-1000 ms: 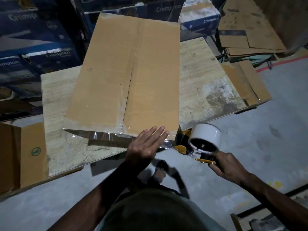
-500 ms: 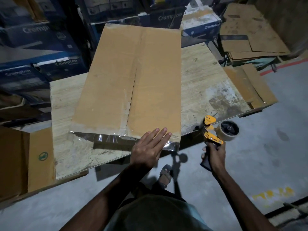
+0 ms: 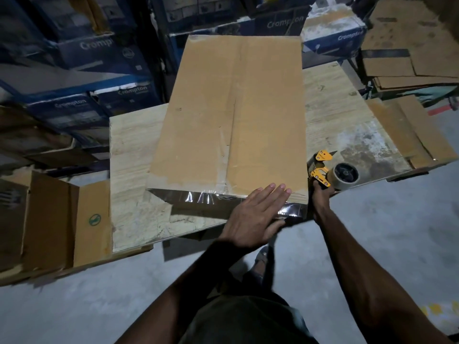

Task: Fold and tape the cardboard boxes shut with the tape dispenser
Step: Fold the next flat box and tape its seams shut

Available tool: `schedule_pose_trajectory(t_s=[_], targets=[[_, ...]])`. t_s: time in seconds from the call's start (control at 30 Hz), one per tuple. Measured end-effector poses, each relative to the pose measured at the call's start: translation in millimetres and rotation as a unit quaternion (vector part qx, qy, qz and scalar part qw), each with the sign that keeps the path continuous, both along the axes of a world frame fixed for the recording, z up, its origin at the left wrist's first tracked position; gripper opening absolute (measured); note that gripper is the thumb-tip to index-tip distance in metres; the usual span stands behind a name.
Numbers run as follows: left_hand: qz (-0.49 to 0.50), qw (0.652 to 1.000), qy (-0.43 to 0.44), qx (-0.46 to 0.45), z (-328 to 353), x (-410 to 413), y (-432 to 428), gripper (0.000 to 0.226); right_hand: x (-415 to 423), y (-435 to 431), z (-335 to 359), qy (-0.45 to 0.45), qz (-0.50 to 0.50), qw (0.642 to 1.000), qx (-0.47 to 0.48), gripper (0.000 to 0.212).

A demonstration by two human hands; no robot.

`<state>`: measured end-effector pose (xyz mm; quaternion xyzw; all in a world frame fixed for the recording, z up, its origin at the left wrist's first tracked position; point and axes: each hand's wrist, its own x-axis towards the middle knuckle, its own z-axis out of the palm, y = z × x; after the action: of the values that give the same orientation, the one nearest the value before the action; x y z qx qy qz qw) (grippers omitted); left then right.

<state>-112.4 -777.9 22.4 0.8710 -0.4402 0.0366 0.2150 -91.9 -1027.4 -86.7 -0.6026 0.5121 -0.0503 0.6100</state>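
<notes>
- Head view: a flattened brown cardboard box (image 3: 223, 115) lies on the pale wooden worktop (image 3: 134, 150), its long side running away from the person and its far end reaching past the worktop's back edge.
- A seam (image 3: 232, 120) runs down the middle of the box's top face, with shiny clear tape over its near part.
- A strip of clear tape (image 3: 198, 197) runs along the box's near edge and hangs over it, glinting.
- The left grip (image 3: 253, 214) lies flat on the box's near right part, fingers straight and together, fingertips on the top face and palm over the taped edge; it holds nothing.
- The right grip (image 3: 320, 197) is curled round the handle of the tape dispenser (image 3: 323, 170), just beside the box's near right corner; whether the dispenser touches the box cannot be told.
- The dispenser's yellow frame points up and away, and its tape roll (image 3: 346, 173) sits on the right side.
- A folded cardboard piece (image 3: 409, 135) lies at the worktop's right end.
- More brown cardboard (image 3: 49, 219) leans to the left of the worktop, on the grey floor (image 3: 74, 306).
- Blue printed cartons (image 3: 82, 50) are stacked behind, and flat cardboard sheets (image 3: 409, 58) are piled at the far right.
</notes>
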Motion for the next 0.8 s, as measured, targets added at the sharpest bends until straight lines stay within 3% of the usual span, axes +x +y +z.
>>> schedule_pose_trajectory(t_s=[0.07, 0.17, 0.27, 0.33, 0.4, 0.5, 0.57, 0.63, 0.8], targets=[[-0.024, 0.996, 0.083, -0.029, 19, 6, 22, 0.061, -4, -7, -10, 0.05, 0.048, 0.998, 0.001, 0.097], [0.065, 0.985, 0.078, -0.141, 48, 29, 79, 0.059, -24, -2, 28, 0.127, 0.085, 0.981, -0.122, 0.07], [0.219, 0.966, 0.09, -0.101, 72, 65, 161, 0.084, -55, -4, 74, 0.05, 0.132, 0.935, -0.326, 0.057], [0.262, 0.962, 0.075, 0.024, 77, 94, 213, 0.097, -71, -8, 106, -0.045, 0.242, 0.875, -0.418, 0.063], [0.221, 0.964, 0.041, 0.144, 73, 117, 250, 0.104, -78, -13, 133, -0.087, 0.385, 0.79, -0.469, 0.077], [0.131, 0.976, 0.093, 0.147, 59, 131, 263, 0.104, -71, -15, 155, -0.079, 0.547, 0.668, -0.497, 0.097], [0.09, 0.983, 0.118, 0.109, 49, 131, 259, 0.095, -64, -11, 158, -0.067, 0.597, 0.626, -0.498, 0.096], [0.07, 0.987, 0.122, 0.08, 46, 134, 259, 0.09, -60, -6, 157, -0.083, 0.608, 0.607, -0.505, 0.087], [0.035, 0.99, 0.096, 0.098, 47, 148, 267, 0.089, -55, -1, 151, -0.08, 0.6, 0.612, -0.509, 0.078]])
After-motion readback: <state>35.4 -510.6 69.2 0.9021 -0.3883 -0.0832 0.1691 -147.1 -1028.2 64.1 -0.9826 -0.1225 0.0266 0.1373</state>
